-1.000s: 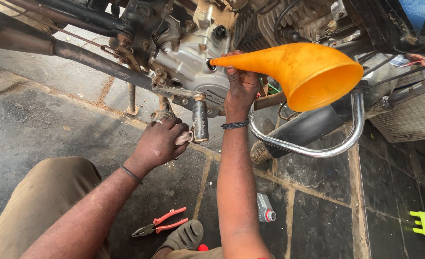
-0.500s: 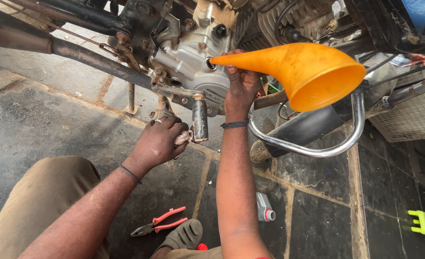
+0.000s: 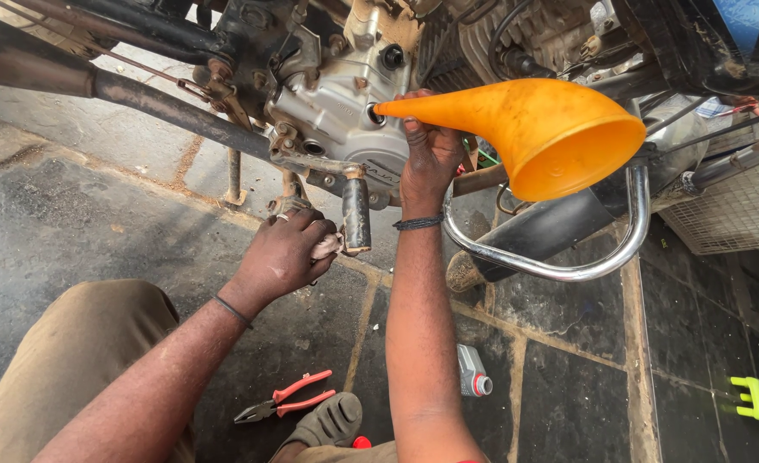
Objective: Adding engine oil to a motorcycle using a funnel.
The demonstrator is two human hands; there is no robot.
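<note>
Okay, head view only:
Step in hand: looks like funnel set-up at the engine; the orange funnel (image 3: 525, 129) has its spout tip at the round filler hole (image 3: 371, 113) on the silver engine case (image 3: 336, 120), wide mouth tilted out to the right and showing nothing inside.
Right hand (image 3: 426, 154): fingers curled shut around the funnel's narrow neck from below, steadying it against the case; dark band on the wrist.
Right arm pose: forearm runs nearly straight up from the bottom edge, wrist bent slightly toward the engine.
Left hand (image 3: 285, 253): closed in a loose fist low under the engine, pinching a small pale piece just beside the black footpeg (image 3: 355, 214); what the piece is, cannot tell.
Left arm pose: reaches diagonally from lower left over the tan trouser knee (image 3: 79, 369), thin band at the wrist.
Next move, my judgement: calls for the spout kept seated and the funnel steady; a free hand is needed for the bottle.
Floor items: small grey bottle (image 3: 472, 370) with a red-ringed cap lying on the stone floor (image 3: 568, 377) near the right forearm; red-handled pliers (image 3: 285, 399) beside a sandalled foot (image 3: 332, 420); green plastic piece (image 3: 755, 399) well apart at far right.
Bike parts: chrome crash guard (image 3: 568, 270) curves under the funnel mouth; exhaust pipe (image 3: 174, 107) runs left.
</note>
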